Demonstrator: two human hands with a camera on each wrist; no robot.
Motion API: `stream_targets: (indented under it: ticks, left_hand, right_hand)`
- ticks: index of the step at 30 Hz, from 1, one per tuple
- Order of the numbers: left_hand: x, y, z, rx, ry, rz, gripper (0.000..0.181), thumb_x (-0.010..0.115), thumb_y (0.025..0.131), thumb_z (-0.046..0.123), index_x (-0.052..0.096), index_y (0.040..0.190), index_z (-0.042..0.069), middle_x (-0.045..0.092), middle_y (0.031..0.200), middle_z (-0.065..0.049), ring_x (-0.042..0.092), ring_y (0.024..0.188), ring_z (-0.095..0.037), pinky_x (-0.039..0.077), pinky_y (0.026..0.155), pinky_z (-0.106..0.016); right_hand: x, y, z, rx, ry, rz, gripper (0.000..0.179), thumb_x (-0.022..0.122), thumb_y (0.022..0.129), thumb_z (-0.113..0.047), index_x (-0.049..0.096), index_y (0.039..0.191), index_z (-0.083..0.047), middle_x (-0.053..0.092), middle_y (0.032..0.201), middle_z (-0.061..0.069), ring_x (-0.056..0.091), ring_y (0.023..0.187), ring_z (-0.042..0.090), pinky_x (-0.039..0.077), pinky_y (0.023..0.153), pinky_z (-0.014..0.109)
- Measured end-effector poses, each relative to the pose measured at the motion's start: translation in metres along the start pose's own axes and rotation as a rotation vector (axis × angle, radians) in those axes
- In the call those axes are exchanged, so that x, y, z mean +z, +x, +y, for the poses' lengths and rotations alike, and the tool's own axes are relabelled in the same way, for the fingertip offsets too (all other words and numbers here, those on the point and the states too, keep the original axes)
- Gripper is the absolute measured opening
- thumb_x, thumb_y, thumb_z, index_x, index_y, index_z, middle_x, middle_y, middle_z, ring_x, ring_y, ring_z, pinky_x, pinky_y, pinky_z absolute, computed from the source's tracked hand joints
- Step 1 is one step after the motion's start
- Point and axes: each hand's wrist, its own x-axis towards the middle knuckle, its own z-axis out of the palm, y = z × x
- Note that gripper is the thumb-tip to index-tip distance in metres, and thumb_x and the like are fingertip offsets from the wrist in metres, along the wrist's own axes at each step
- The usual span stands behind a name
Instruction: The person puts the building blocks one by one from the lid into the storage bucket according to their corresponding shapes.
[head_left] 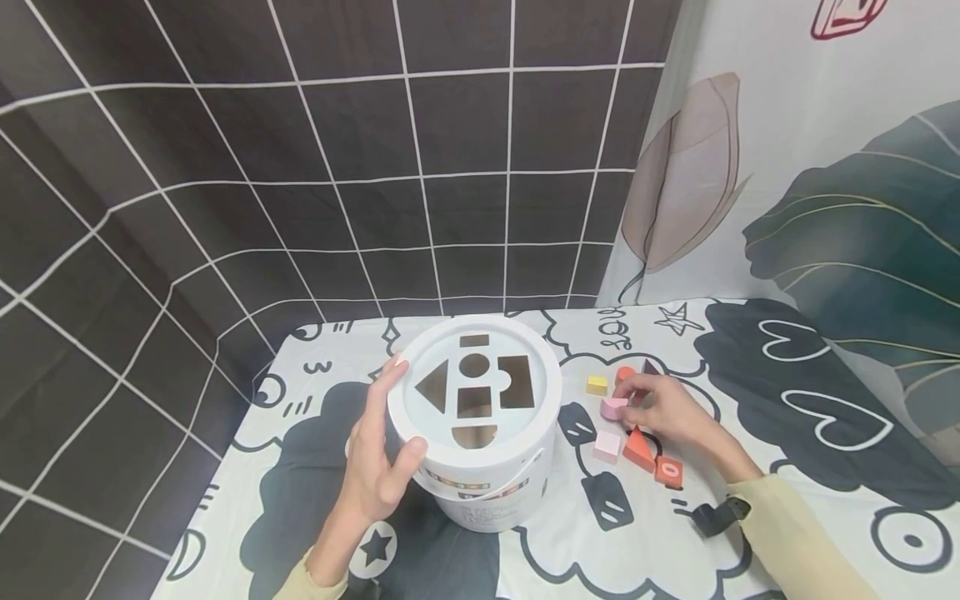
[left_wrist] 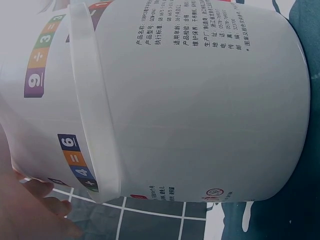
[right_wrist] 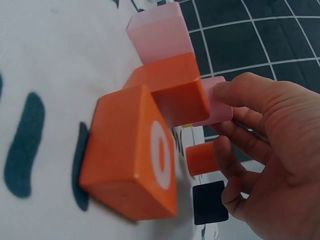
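A white lidded bucket (head_left: 487, 492) stands upright, its lid (head_left: 438, 346) cut with round, triangular, rectangular and other shaped holes. My left hand (head_left: 378, 462) rests against the bucket's left side, thumb and fingertips at the lid's rim. In the left wrist view, the bucket's handle (left_wrist: 95, 110) hangs across its printed wall. Between thumb and fingers, my right hand (head_left: 660, 407) pinches a pink block (head_left: 613, 408) with a curved side. Nearby lie a pink cube (head_left: 607, 447), a red triangular block (head_left: 639, 450) and a red block marked 0 (right_wrist: 130, 155).
Beyond the pinched block are a yellow block (head_left: 597, 385), a red cylinder (right_wrist: 201, 159) and a dark block (right_wrist: 210, 202). A patterned cloth (head_left: 585, 550) covers the table. Behind it hangs a dark grid curtain (head_left: 465, 217), with a leaf-print curtain (head_left: 750, 167) at the right.
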Motion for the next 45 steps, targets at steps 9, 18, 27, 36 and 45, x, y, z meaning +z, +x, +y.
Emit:
stream_targets:
  ticks: [9, 18, 27, 36, 45]
  left_hand:
    - [0.000, -0.001, 0.000, -0.007, -0.002, -0.004, 0.071, 0.055, 0.082, 0.029, 0.043, 0.144, -0.002, 0.042, 0.153, -0.019, 0.036, 0.143, -0.035, 0.026, 0.116, -0.035]
    - [0.000, 0.000, -0.001, 0.008, -0.016, -0.006, 0.070, 0.055, 0.084, 0.030, 0.043, 0.144, -0.004, 0.042, 0.152, -0.020, 0.034, 0.143, -0.036, 0.025, 0.117, -0.037]
    - [0.000, 0.000, -0.001, 0.002, -0.030, -0.010, 0.070, 0.055, 0.082, 0.028, 0.043, 0.144, -0.004, 0.041, 0.153, -0.020, 0.033, 0.144, -0.036, 0.024, 0.117, -0.037]
    - [0.000, 0.000, -0.002, 0.012, -0.031, -0.003, 0.070, 0.056, 0.083, 0.028, 0.043, 0.143, -0.005, 0.042, 0.152, -0.021, 0.033, 0.144, -0.036, 0.024, 0.117, -0.038]
    - [0.000, 0.000, -0.001, 0.011, -0.025, 0.000, 0.070, 0.056, 0.080, 0.025, 0.044, 0.143, -0.004, 0.043, 0.151, -0.021, 0.034, 0.143, -0.036, 0.024, 0.117, -0.037]
  right_hand:
    - [-0.008, 0.000, -0.009, -0.036, -0.035, 0.044, 0.017, 0.080, 0.081, -0.008, 0.072, 0.096, -0.011, 0.067, 0.094, 0.001, 0.057, 0.085, 0.022, 0.045, 0.073, 0.038]
    - [-0.014, 0.001, -0.022, -0.071, -0.020, 0.057, 0.015, 0.080, 0.081, -0.007, 0.070, 0.093, -0.008, 0.063, 0.085, -0.003, 0.056, 0.082, 0.020, 0.050, 0.078, 0.044]
    - [-0.021, 0.000, -0.035, -0.120, -0.023, 0.069, 0.015, 0.079, 0.080, -0.001, 0.070, 0.091, -0.006, 0.067, 0.089, 0.000, 0.058, 0.081, 0.019, 0.053, 0.078, 0.043]
    - [-0.031, -0.003, -0.050, -0.145, -0.013, 0.093, 0.014, 0.079, 0.080, -0.002, 0.070, 0.091, -0.007, 0.064, 0.081, -0.003, 0.056, 0.074, 0.015, 0.049, 0.067, 0.029]
    - [-0.039, -0.004, -0.058, -0.182, -0.038, 0.116, 0.015, 0.078, 0.079, 0.001, 0.071, 0.091, -0.006, 0.063, 0.078, -0.005, 0.054, 0.072, 0.015, 0.043, 0.061, 0.024]
